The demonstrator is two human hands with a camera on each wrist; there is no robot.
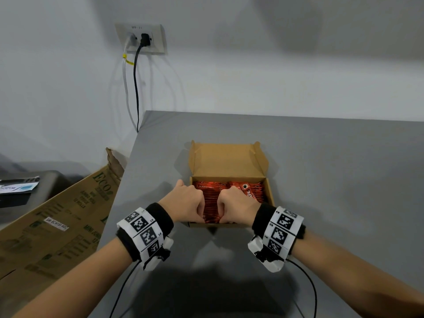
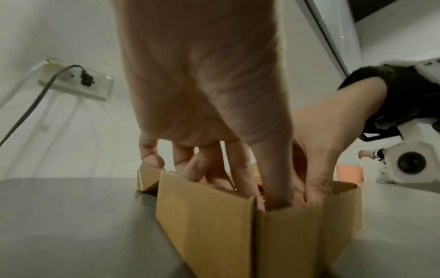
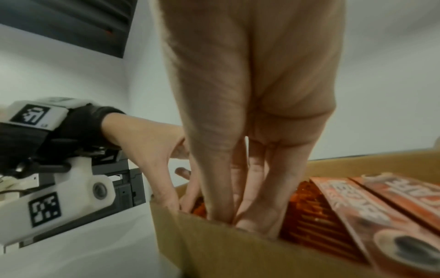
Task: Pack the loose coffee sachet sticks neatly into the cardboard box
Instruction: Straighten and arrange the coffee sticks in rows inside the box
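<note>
A small cardboard box point(image 1: 271, 196) sits open on the grey table, its lid point(image 1: 227, 159) folded back. Red coffee sachet sticks point(image 1: 251, 191) fill it, most standing on edge point(image 3: 309, 216), two lying flat on top at the right point(image 3: 371, 203). My left hand point(image 1: 199, 212) and right hand point(image 1: 221, 211) are side by side at the box's near wall. Their fingers point straight down into the box and press on the sachets. From the left wrist, the left fingers point(image 2: 240, 175) dip behind the front wall point(image 2: 214, 225). The fingertips are hidden among the sachets.
A large printed carton point(image 1: 57, 221) leans against the table's left edge. On the wall behind are a socket point(image 1: 141, 39) and two hanging cables. Bare grey tabletop point(image 1: 332, 180) surrounds the box. Dark items with papers point(image 1: 18, 187) lie far left.
</note>
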